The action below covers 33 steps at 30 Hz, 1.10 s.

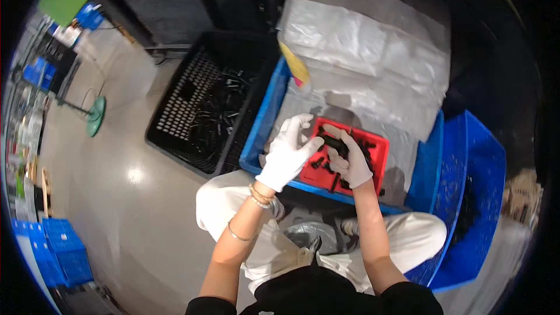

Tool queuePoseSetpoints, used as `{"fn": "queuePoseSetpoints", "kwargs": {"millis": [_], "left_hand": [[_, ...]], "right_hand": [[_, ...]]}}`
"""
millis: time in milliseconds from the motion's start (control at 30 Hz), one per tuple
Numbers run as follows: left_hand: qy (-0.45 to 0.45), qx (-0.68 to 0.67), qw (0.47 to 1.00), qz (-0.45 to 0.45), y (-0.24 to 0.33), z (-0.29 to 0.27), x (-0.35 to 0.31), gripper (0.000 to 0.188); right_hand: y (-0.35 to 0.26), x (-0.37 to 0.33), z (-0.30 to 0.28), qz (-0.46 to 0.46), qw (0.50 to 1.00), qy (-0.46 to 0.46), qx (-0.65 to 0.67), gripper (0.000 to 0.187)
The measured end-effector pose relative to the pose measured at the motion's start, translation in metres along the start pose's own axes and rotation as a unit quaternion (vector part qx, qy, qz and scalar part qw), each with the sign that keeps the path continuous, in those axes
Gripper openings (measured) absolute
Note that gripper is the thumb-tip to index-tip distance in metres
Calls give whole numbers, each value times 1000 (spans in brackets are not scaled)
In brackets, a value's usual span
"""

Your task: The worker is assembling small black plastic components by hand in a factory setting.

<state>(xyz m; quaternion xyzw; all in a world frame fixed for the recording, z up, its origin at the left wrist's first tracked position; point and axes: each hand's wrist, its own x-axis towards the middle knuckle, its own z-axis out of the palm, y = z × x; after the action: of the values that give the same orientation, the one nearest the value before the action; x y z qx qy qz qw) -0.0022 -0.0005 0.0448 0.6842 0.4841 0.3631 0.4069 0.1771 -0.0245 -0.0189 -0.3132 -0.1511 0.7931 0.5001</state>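
My right hand, in a white glove, is closed around a short black cylindrical part. It holds the part above a red divided tray. Small black pieces lie in the tray's compartments, partly hidden by my hands; their exact kind is too small to tell. My left hand, also gloved in white, is just left of the part. Its fingers are bent but apart, and its thumb tip comes close to the part's left end. I cannot tell whether they touch.
The tray sits on clear plastic sheeting in a large blue bin. To the left stands a black crate of slender dark parts. Another blue bin is at the right. A yellow-and-pink object lies by the bin's edge.
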Motion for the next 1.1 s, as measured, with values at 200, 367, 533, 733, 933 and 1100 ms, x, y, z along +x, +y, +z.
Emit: {"fn": "queuePoseSetpoints", "kwargs": {"millis": [200,367,533,733,933,1100], "left_hand": [[-119,-164,978,53,4,32,1,19],[13,-134,990,40,15,34,-5,9],[64,-107,990,65,19,42,-6,15],[107,-117,985,73,25,50,-16,22],[130,-129,981,56,20,31,-10,24],[115,-317,941,26,8,27,-12,33]], "right_hand": [[9,-26,25,31,984,-75,159,37],[4,-56,62,-66,994,69,-50,33],[14,-50,68,-345,867,157,-324,22],[13,-53,80,-251,917,197,-237,12],[0,-61,97,-119,951,201,-202,18],[2,-64,101,-301,810,139,-484,29]]}}
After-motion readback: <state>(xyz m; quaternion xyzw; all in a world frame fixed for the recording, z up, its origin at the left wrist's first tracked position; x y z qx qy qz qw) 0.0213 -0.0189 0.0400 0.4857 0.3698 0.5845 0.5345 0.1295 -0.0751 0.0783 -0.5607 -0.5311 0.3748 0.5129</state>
